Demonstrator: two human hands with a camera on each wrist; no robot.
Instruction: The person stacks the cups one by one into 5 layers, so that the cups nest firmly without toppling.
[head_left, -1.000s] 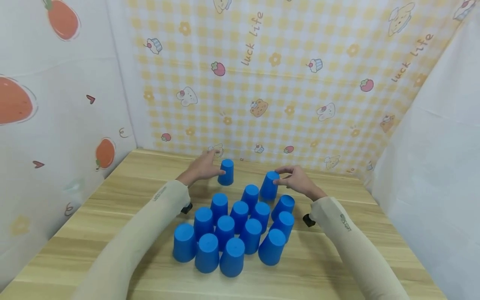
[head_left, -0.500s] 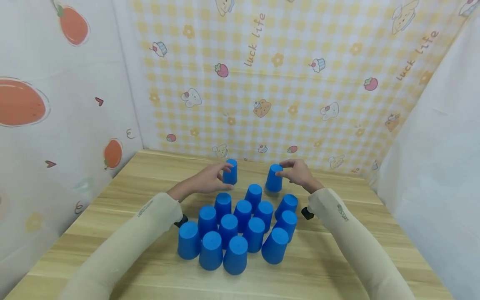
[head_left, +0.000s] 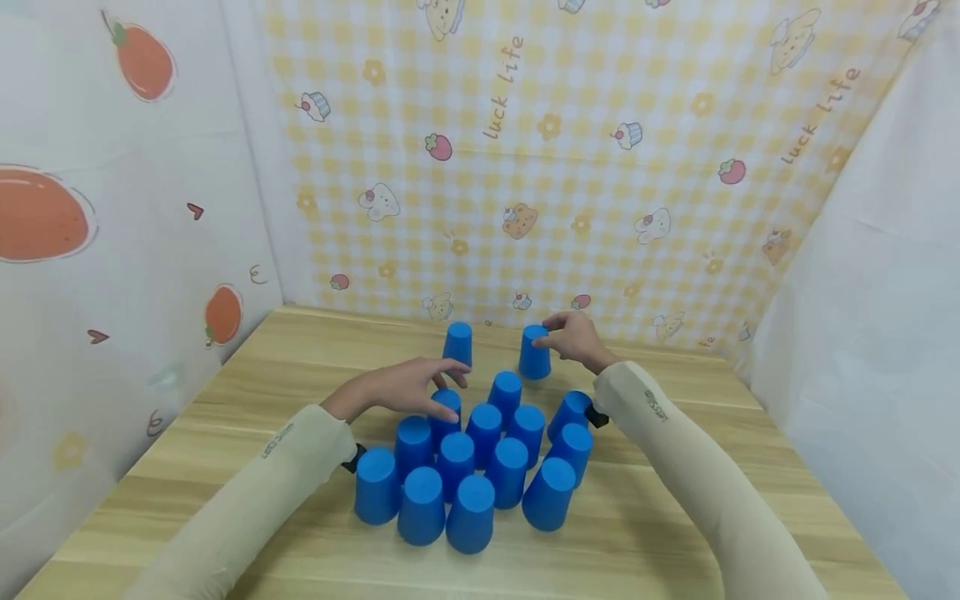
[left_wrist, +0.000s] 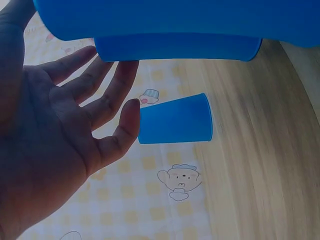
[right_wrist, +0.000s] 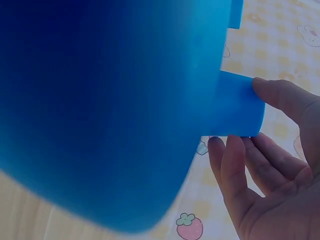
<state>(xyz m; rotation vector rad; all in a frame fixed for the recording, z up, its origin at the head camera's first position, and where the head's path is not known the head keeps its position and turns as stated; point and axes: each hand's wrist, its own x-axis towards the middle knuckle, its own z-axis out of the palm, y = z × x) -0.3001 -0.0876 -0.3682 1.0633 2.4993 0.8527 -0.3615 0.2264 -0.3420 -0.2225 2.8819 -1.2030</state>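
Observation:
My right hand (head_left: pixel 574 337) pinches an upside-down blue cup (head_left: pixel 535 358) near its top, at the back of the table; in the right wrist view the thumb and fingers lie on either side of that cup (right_wrist: pixel 237 105). Left of it, another blue cup (head_left: pixel 457 344) stands upside down by itself. My left hand (head_left: pixel 397 387) hovers with spread, loosely bent fingers around the top of the back-left cup (head_left: pixel 446 402) of the group. In the left wrist view the fingers of the left hand (left_wrist: pixel 60 120) reach behind a near cup (left_wrist: pixel 175 47).
Several more upside-down blue cups stand close together in front, among them a front cup (head_left: pixel 471 517) and a right-hand cup (head_left: pixel 548 496). They stand on a wooden table (head_left: pixel 645 517). A checked cloth (head_left: pixel 465 192) hangs behind the table's back edge.
My left hand has left the lone back cup and come toward me to the back-left cup of the group. My right hand has shifted its cup back and left, nearer the lone cup.

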